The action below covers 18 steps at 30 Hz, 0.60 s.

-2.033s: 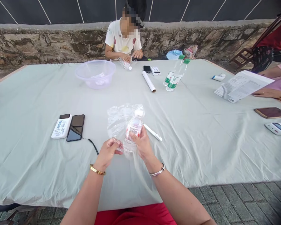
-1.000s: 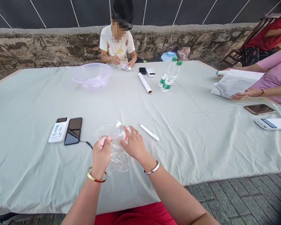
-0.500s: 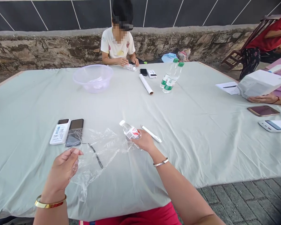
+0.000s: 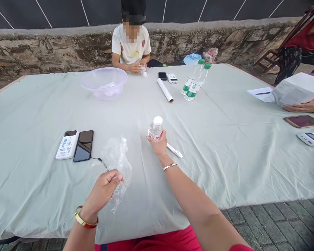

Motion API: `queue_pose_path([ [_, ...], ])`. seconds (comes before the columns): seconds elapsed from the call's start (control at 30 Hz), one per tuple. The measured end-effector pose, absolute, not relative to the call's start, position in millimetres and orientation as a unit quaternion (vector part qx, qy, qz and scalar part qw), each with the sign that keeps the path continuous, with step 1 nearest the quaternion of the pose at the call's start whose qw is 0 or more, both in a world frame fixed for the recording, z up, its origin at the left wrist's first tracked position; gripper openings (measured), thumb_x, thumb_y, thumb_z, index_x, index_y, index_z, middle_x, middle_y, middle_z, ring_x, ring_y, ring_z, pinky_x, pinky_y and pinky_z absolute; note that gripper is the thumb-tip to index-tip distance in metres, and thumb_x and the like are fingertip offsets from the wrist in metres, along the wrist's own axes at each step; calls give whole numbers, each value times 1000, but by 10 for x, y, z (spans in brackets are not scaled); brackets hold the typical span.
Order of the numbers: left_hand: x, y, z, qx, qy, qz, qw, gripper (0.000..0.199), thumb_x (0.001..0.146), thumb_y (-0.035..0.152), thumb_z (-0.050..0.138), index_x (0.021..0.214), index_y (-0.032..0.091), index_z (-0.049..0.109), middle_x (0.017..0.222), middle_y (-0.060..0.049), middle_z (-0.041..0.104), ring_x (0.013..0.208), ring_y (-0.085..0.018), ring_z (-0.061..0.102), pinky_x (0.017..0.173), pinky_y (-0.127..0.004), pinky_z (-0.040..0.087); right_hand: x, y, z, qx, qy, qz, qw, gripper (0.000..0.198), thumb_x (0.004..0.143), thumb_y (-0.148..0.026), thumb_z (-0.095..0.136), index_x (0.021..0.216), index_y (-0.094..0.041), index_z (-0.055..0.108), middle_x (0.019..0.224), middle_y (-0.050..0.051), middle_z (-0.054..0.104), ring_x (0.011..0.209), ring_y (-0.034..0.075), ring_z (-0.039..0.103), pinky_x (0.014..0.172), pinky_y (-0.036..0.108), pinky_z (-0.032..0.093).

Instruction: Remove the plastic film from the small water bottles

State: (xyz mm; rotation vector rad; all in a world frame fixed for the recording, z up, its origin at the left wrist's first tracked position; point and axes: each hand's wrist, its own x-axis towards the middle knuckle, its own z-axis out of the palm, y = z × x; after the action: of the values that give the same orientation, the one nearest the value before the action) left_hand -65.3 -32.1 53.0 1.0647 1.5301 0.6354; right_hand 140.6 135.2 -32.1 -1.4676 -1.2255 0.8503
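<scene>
My left hand (image 4: 107, 186) is closed, pinching a crumpled sheet of clear plastic film (image 4: 122, 164) that hangs above the cloth in front of me. With my right hand (image 4: 159, 143) I grip a small clear plastic bottle (image 4: 155, 130), which has a white cap and stands roughly upright, leaning a little. A white pen-like tool (image 4: 176, 151) lies just right of that hand, its far end hidden behind it. Left of the film are a black phone (image 4: 83, 146) and a white power bank (image 4: 67, 145). The phone's dark strap (image 4: 102, 162) runs partly behind the film.
A purple translucent basin (image 4: 104, 82), a white roll (image 4: 165, 90) and two green-capped bottles (image 4: 195, 85) stand or lie farther back. A person (image 4: 132, 48) across the table handles a small bottle. At right, another person's hand (image 4: 303, 106) holds a white box (image 4: 298, 89).
My left hand has moved right, bunching the film and drawing it off the phone. My right hand has lifted the bottle from lying tilted to nearly upright, farther from me.
</scene>
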Motion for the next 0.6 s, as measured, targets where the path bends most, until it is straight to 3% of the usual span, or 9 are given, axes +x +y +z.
queue_pose_path([
  [0.17, -440, -276, 578, 550, 605, 241, 524, 32, 83, 43, 51, 61, 19, 49, 58, 3, 37, 54, -12, 31, 50, -23, 26, 1513, 1151, -145, -617, -549, 327, 459, 72, 65, -33, 69, 129, -19, 38, 130, 12, 51, 119, 25, 48, 102, 43, 36],
  [0.27, -363, -285, 587, 580, 590, 196, 526, 33, 84, 40, 48, 58, 20, 46, 55, 4, 33, 53, -12, 27, 50, -24, 24, 1596, 755, 215, -604, -563, 303, 476, 51, 75, -36, 62, 123, -24, 49, 134, 11, 47, 130, 26, 36, 110, 47, 26],
  [0.33, -312, -310, 620, 605, 560, 163, 542, 33, 85, 37, 48, 57, 20, 47, 54, 4, 36, 51, -12, 29, 49, -24, 24, 1612, 477, 521, -483, -609, 421, 468, 38, 79, -45, 59, 112, -26, 58, 125, 9, 55, 124, 26, 44, 107, 45, 31],
  [0.4, -255, -340, 721, 650, 496, 133, 560, 31, 85, 35, 49, 59, 20, 53, 54, 3, 43, 52, -12, 36, 51, -24, 28, 1559, 313, 793, -309, -628, 586, 409, 53, 77, -61, 56, 115, -25, 59, 122, 10, 58, 121, 26, 50, 102, 43, 37],
  [0.47, -209, -368, 902, 695, 414, 101, 579, 29, 87, 34, 49, 63, 21, 60, 56, 1, 53, 54, -14, 45, 55, -25, 33, 1429, 300, 950, -197, -595, 696, 349, 76, 76, -76, 41, 131, -25, 47, 125, 10, 58, 121, 25, 51, 101, 41, 38],
  [0.53, -207, -399, 1133, 720, 352, 77, 593, 29, 88, 32, 48, 69, 23, 67, 63, -1, 63, 59, -16, 54, 62, -26, 39, 1245, 381, 954, -134, -580, 749, 291, 88, 75, -82, 29, 142, -26, 32, 130, 9, 56, 123, 22, 50, 103, 39, 35],
  [0.6, -274, -445, 1348, 726, 328, 59, 602, 28, 88, 31, 48, 72, 27, 70, 72, -4, 69, 67, -19, 60, 69, -28, 43, 1056, 460, 833, -85, -615, 754, 213, 91, 74, -83, 27, 144, -25, 31, 127, 8, 59, 123, 20, 49, 105, 35, 31],
])
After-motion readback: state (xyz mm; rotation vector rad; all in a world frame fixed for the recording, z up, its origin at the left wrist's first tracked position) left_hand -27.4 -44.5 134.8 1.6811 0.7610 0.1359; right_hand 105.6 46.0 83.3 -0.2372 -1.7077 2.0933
